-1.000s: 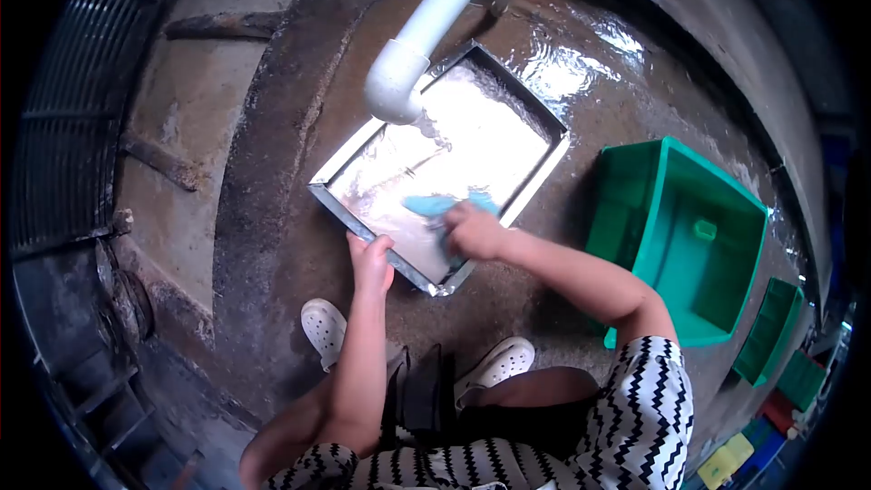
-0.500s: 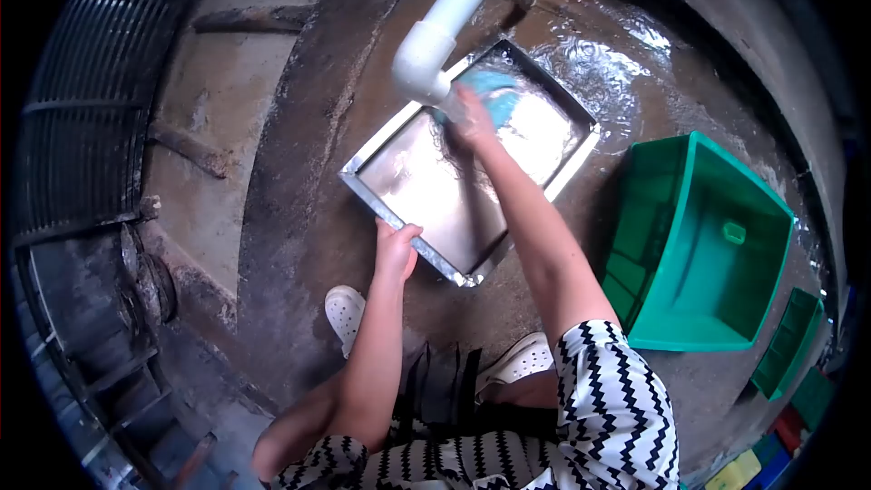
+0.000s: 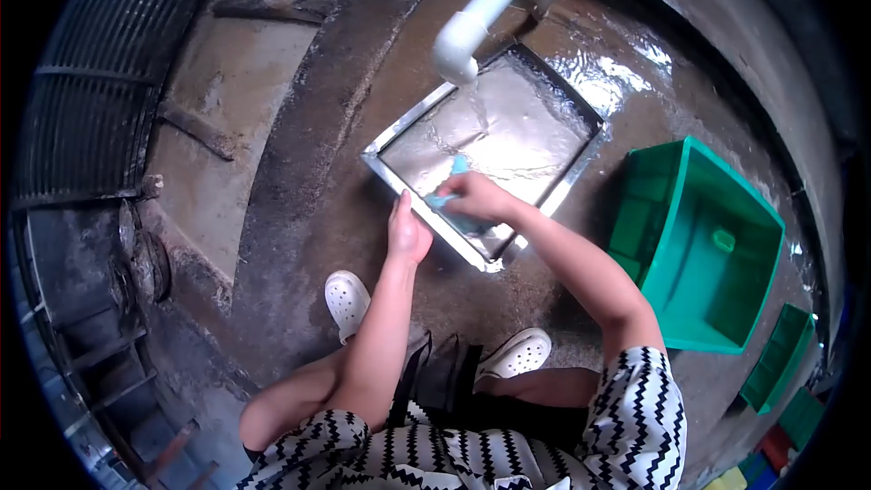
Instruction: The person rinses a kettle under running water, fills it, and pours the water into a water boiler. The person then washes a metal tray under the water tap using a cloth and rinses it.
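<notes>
A shallow rectangular metal tray [image 3: 531, 118] lies tilted away from me under a white pipe, with rippling water over its bottom. My left hand [image 3: 410, 231] grips its near-left rim, thumb up against the edge and the other fingers mostly hidden below. Inside the tray, near the corner closest to me, my right hand [image 3: 476, 197] is closed around a wet blue-green cloth [image 3: 443, 200]. Part of the cloth shows beyond the knuckles, pressed to the metal.
The white pipe [image 3: 463, 41] ends just above the tray's far-left side. A green plastic bin [image 3: 717, 263] stands on its side to the right, with a smaller green container [image 3: 778, 358] beyond it. Metal grating [image 3: 100, 82] runs along the left. The concrete floor [image 3: 318, 209] is wet.
My right hand has drawn the cloth from the tray's far side under the pipe to the near corner. My left hand has shifted slightly up the rim.
</notes>
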The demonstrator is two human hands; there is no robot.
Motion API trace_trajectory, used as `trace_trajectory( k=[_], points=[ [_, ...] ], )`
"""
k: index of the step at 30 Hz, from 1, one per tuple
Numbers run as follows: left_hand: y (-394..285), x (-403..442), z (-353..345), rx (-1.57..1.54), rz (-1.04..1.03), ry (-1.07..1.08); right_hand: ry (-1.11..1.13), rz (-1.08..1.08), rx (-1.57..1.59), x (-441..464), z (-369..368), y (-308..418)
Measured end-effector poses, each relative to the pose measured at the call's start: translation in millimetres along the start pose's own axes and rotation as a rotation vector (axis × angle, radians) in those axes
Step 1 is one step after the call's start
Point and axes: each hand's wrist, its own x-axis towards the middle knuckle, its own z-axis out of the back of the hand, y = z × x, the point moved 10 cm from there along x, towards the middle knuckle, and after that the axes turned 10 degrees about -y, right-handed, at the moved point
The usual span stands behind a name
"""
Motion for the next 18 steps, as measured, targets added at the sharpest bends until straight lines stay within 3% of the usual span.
trace_trajectory(
  k=[2, 4, 8, 9, 12, 14, 16, 18],
  points=[
    [-14.3, -7.3, -31.7, -0.016, 0.0, 0.106, -0.187, 0.233, -0.052, -42.4, 29.0, 39.0],
    [-32.3, -23.4, -78.0, -0.163, 0.014, 0.188, -0.356, 0.598, -0.356, -83.4, 35.6, 86.2],
    [-31.2, -20.3, -77.8, -0.128, 0.011, 0.117, -0.448, 0.96, -0.663, -129.2, 19.1, 129.0],
    [-33.9, -21.4, -78.9, -0.181, 0.027, 0.139, -0.4, 0.993, -0.717, -135.1, 10.6, 137.1],
    [-34.1, -21.5, -82.9, -0.234, 0.038, 0.208, -0.377, 0.821, -0.946, -106.9, -12.4, 120.4],
    [-30.1, -26.3, -78.9, -0.145, 0.031, 0.196, -0.403, 0.827, -0.944, -79.1, -13.8, 139.0],
    [-26.2, -41.4, -88.5, -0.252, 0.138, 0.223, -0.449, 0.792, -0.97, -33.9, -14.4, 164.7],
    [-33.5, -45.8, -94.6, -0.161, 0.06, 0.18, -0.618, 0.896, -0.941, 11.5, -17.7, 186.7]
  ],
)
